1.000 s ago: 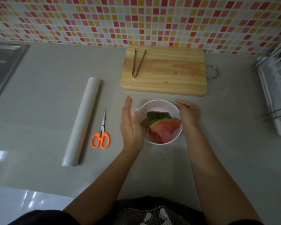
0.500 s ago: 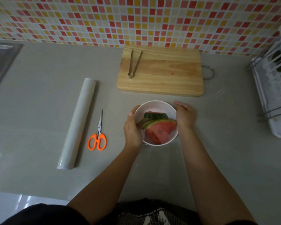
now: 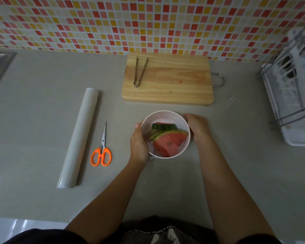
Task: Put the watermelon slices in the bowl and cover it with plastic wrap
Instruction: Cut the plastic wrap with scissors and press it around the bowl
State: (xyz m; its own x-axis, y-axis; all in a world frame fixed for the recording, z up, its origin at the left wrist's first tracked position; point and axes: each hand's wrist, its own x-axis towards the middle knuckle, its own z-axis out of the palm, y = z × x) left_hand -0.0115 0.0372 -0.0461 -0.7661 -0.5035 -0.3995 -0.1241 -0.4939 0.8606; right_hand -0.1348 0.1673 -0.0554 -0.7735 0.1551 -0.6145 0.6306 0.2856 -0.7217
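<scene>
Head view: the bowl (image 3: 165,117) of watermelon slices (image 3: 169,140) sits between my hands, the plastic wrap roll (image 3: 79,136) well off to my left, lengthwise away from me (left hand (image 3: 139,141) nearer). Both hands curl around the bowl's sides, right hand (image 3: 197,126) too.

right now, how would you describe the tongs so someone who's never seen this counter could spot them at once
Find the wooden cutting board against the tiled wall, beyond the white bowl. The tongs lie on the board's left part, joined end pointing toward the bowl. They are the only metal thing on the board, thin and V-shaped, unlike the orange-handled scissors on the counter.
</scene>
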